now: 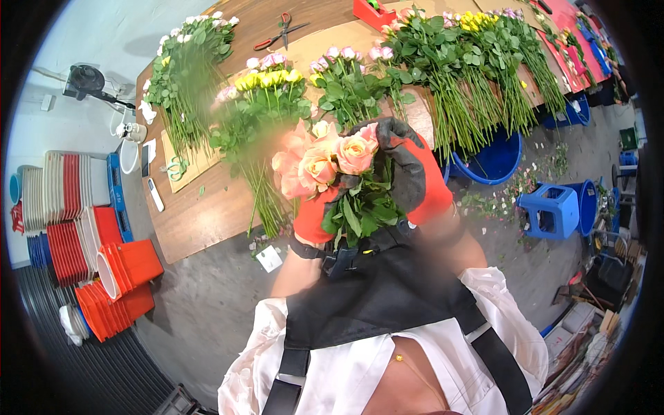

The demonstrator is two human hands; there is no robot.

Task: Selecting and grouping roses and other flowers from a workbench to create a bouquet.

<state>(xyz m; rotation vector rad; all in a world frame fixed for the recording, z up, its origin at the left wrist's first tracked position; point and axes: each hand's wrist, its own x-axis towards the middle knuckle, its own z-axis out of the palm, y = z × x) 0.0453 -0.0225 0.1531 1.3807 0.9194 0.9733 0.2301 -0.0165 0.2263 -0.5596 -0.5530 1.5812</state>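
Note:
A small bunch of peach roses (321, 162) with green leaves is held upright in front of my black apron. My left hand (317, 216), in an orange and black work glove, is closed round the bunch from the left, its fingers partly hidden by blooms and leaves. From the other side, my right hand (409, 169) in a matching glove curls its fingers against the rose heads and foliage. The stems' lower ends are out of sight. Just beyond, bunches of yellow and pink roses (266, 86) lie on the wooden table (200, 225).
Red-handled scissors (282, 32), teal scissors (178, 168) and a phone (155, 195) lie on the table. More rose bunches (463, 76) line its right side, stems overhanging a blue tub (494, 162). A blue stool (550, 211) stands right; orange buckets (128, 270) are stacked left.

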